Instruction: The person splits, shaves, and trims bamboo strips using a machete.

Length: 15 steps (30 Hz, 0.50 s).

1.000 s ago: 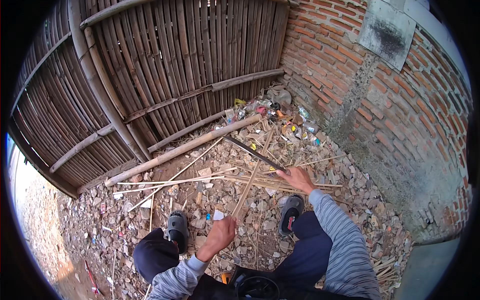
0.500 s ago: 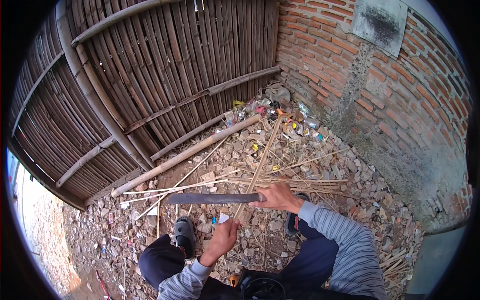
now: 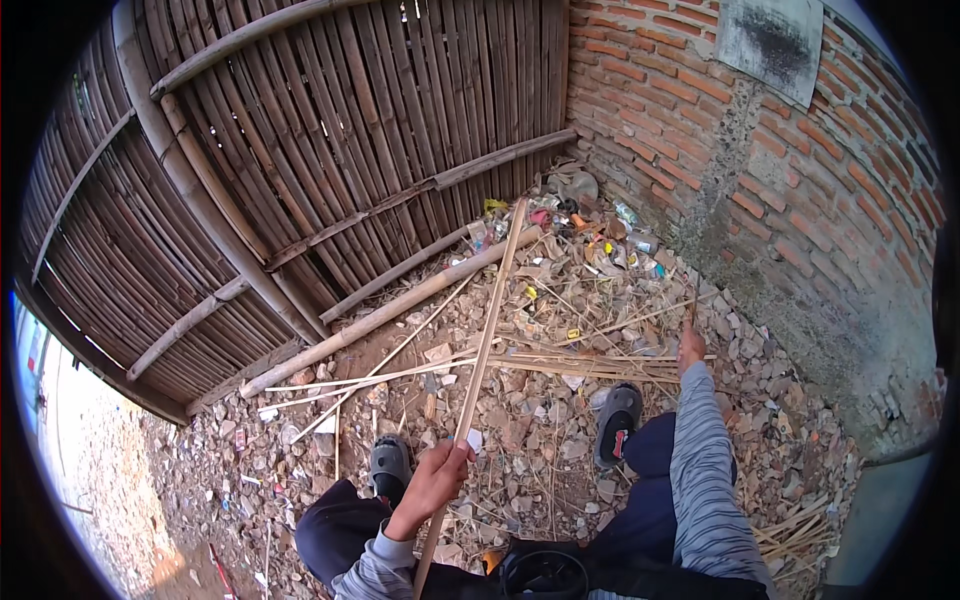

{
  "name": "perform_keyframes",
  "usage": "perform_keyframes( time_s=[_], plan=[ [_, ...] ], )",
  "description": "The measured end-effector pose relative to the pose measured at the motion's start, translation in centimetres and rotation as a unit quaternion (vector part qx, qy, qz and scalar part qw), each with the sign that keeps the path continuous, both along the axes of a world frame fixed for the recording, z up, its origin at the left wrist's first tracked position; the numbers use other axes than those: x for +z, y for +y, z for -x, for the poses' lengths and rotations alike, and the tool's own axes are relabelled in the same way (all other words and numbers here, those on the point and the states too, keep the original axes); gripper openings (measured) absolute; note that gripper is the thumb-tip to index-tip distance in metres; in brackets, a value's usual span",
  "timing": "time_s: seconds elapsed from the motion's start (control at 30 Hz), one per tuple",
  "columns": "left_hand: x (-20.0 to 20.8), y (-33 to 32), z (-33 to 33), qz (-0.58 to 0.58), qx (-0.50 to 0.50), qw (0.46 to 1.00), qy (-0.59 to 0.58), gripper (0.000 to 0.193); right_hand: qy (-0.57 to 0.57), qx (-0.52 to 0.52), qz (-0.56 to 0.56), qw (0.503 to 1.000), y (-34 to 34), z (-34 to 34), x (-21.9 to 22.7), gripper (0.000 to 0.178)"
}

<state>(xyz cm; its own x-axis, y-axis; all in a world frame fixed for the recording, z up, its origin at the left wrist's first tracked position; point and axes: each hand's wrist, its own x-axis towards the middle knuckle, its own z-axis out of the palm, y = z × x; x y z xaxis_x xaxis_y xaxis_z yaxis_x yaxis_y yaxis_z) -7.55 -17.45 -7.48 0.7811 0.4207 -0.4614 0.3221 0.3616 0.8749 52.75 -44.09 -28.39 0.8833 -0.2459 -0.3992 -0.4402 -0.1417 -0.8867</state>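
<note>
The left hand closes on a bamboo strip: pale, dry, matt wood with a smooth face. Beyond the grip lie thinner bamboo splints, fibrous and matt. Ground below the grip is rough stone rubble. The far fence is weathered grey-brown bamboo. The wall is coarse red brick with rough grey mortar.

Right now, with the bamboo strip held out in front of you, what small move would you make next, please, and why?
Probably bring the right hand across toward the bamboo strip. Only the left hand grips it, near its lower end, so its long length slants unsupported over the rubble toward the brick wall. The right hand is out to the side; whether it holds anything cannot be told.
</note>
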Motion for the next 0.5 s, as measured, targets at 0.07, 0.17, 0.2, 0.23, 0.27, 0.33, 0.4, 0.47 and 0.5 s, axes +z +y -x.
perform_keyframes(
  time_s=[0.07,0.17,0.2,0.23,0.27,0.33,0.4,0.47,0.5],
  plan=[
    [0.1,-0.4,-2.1,0.015,-0.051,0.997,-0.051,0.033,-0.123,0.133,0.151,0.972,-0.2,-1.3,2.0,0.056],
    [0.2,-0.6,-3.0,0.003,-0.058,0.997,-0.042,0.032,-0.192,0.283,0.208,0.916,4.5,1.9,7.1,0.054],
    [0.1,-0.6,-3.2,0.028,-0.064,0.996,-0.052,0.031,-0.233,0.293,0.176,0.911,6.3,3.5,8.9,0.054],
    [0.8,-0.5,-3.5,0.058,-0.066,0.995,-0.039,0.029,-0.274,0.3,0.143,0.902,8.0,5.2,10.9,0.053],
    [0.7,-0.7,-3.7,0.058,-0.066,0.995,-0.042,0.029,-0.277,0.3,0.143,0.902,9.5,6.8,13.0,0.053],
    [0.0,-1.1,-4.5,0.106,-0.03,0.992,-0.061,0.026,-0.272,0.347,0.138,0.887,11.3,9.6,17.0,0.054],
    [-1.0,-1.0,-5.2,0.134,-0.039,0.986,-0.094,0.025,-0.291,0.37,0.09,0.877,11.7,12.2,19.6,0.052],
    [-1.1,-1.1,-5.6,0.214,-0.051,0.971,-0.092,0.028,-0.305,0.398,0.04,0.865,11.7,15.4,22.1,0.05],
    [-1.1,-1.1,-5.3,0.213,-0.042,0.972,-0.092,0.028,-0.351,0.417,0.071,0.835,12.2,17.7,23.4,0.049]
  ],
)
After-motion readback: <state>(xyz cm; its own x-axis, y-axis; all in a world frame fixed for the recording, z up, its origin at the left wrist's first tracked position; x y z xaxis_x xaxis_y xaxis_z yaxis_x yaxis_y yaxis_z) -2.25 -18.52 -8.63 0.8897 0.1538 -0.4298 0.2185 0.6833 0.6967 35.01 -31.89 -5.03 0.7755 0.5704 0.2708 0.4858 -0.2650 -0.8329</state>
